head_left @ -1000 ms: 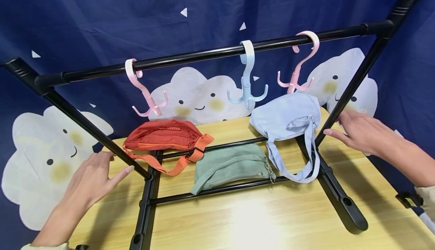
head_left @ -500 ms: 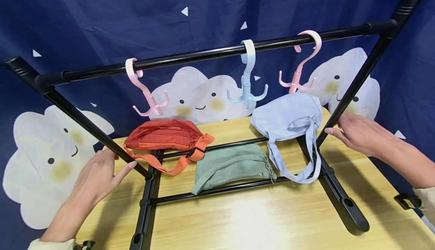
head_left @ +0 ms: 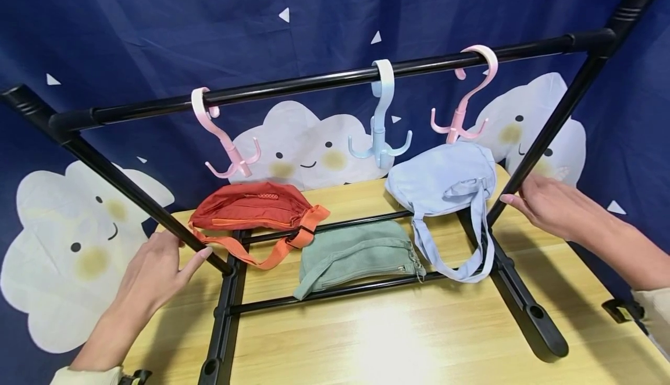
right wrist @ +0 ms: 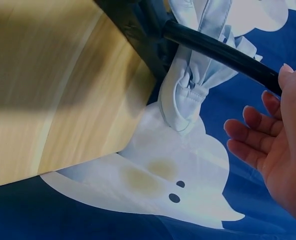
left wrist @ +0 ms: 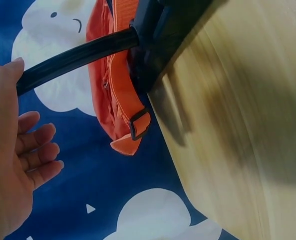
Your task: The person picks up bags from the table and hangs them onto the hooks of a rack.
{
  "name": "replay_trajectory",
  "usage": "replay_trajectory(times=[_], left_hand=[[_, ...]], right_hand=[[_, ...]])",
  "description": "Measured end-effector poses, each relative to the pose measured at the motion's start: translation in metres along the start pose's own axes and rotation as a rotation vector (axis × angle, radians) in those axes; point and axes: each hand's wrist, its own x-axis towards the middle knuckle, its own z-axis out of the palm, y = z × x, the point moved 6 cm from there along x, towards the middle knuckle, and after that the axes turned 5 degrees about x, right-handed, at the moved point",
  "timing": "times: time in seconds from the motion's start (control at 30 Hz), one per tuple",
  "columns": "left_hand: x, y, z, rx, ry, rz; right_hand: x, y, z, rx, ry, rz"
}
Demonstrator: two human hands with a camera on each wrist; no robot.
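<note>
In the head view my left hand (head_left: 154, 271) is at the left post (head_left: 131, 190) of a black rack, its thumb against the post. The left wrist view shows the other fingers (left wrist: 40, 156) loosely bent and apart from the post. My right hand (head_left: 557, 207) is likewise at the right post (head_left: 549, 123), thumb beside it, with loosely bent fingers (right wrist: 252, 120) in the right wrist view. A red waist bag (head_left: 256, 207) with an orange strap, a green pouch (head_left: 361, 257) and a light blue bag (head_left: 442, 178) lie at the rack's base.
A pink hook (head_left: 227, 143), a light blue hook (head_left: 380, 123) and another pink hook (head_left: 460, 111) hang from the black top bar (head_left: 293, 86). The rack stands on a wooden table (head_left: 324, 338). Behind it hangs a dark blue curtain (head_left: 183, 18) with clouds.
My left hand has moved right, up to the left post. My right hand has shifted slightly in toward the right post. The bags and hooks stay in place on the rack.
</note>
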Motion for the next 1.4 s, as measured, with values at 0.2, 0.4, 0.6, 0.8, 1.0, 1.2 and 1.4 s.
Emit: replay_trajectory(times=[0.2, 0.4, 0.6, 0.8, 1.0, 1.2, 1.4], left_hand=[[0.002, 0.006, 0.003, 0.002, 0.021, 0.018], [0.003, 0.011, 0.005, -0.021, 0.063, 0.049], [0.002, 0.012, 0.008, -0.008, 0.059, 0.062], [0.000, 0.013, 0.011, -0.013, 0.049, 0.074], [-0.001, 0.010, 0.013, -0.034, 0.021, 0.026], [-0.001, 0.009, 0.014, -0.041, 0.002, 0.004], [-0.002, 0.010, 0.013, -0.043, 0.004, 0.009]], right_hand=[[-0.001, 0.000, -0.001, 0.001, 0.022, -0.010], [0.000, -0.002, -0.001, -0.003, 0.059, -0.059], [-0.001, -0.002, 0.000, -0.004, 0.078, -0.072], [-0.001, -0.001, 0.002, 0.015, 0.081, -0.064], [-0.001, -0.001, 0.003, 0.021, 0.086, -0.062], [-0.002, 0.000, 0.003, 0.034, 0.084, -0.065], [-0.002, 0.000, 0.004, 0.046, 0.068, -0.038]])
